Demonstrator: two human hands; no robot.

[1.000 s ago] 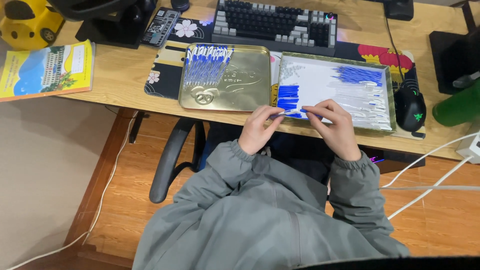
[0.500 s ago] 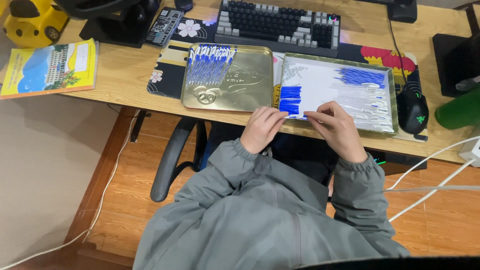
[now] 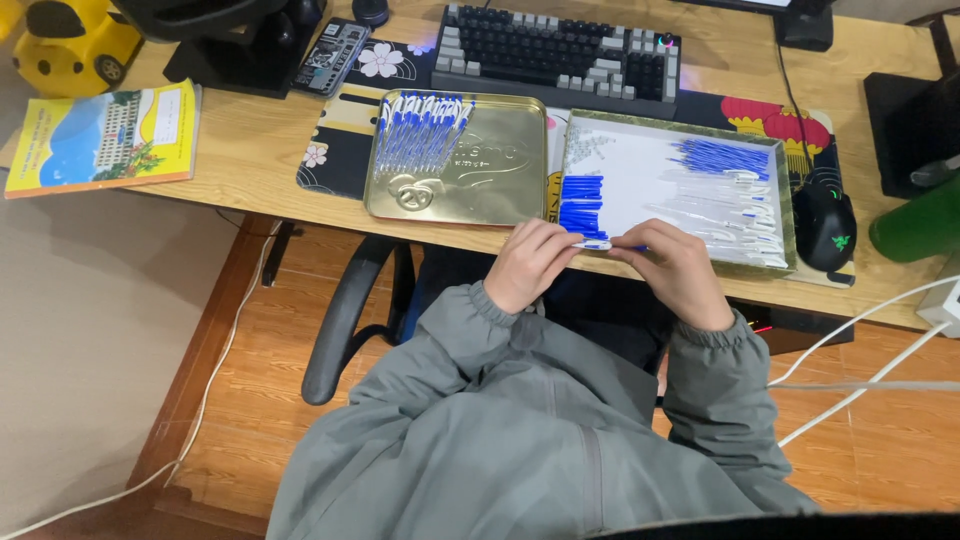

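Head view, looking down over my grey jacket sleeves at a wooden desk (image 3: 250, 150). My left hand (image 3: 528, 265) and my right hand (image 3: 672, 272) meet at the desk's near edge, both closed around one small pen (image 3: 597, 244) with a clear barrel and blue tip; my left fingertips pinch its left end, my right fingertips pinch its right end, and the pen lies level between them, just in front of the near rim of the white tray. White tray (image 3: 640, 180), shallow and rectangular, set right of centre: it holds a row of blue caps (image 3: 581, 205) at its left side, a bundle of blue refills (image 3: 722, 157) at its upper right, and clear pen barrels (image 3: 720, 215) spread across its right half. Gold tin lid (image 3: 490, 170), touching or just beside the tray's left edge, bears a stack of assembled blue-and-white pens (image 3: 420, 135) in its upper left part. Keyboard (image 3: 560, 55), dark with grey keys, lies beyond both. Black mouse (image 3: 824, 226) sits just right of the tray. Green bottle (image 3: 915, 225) at the far right edge. Yellow-covered book (image 3: 100, 140) lies at the left end of the desk, with a yellow toy car (image 3: 75, 45) beyond it. Black chair arm (image 3: 345, 320) shows under the desk, to my left.
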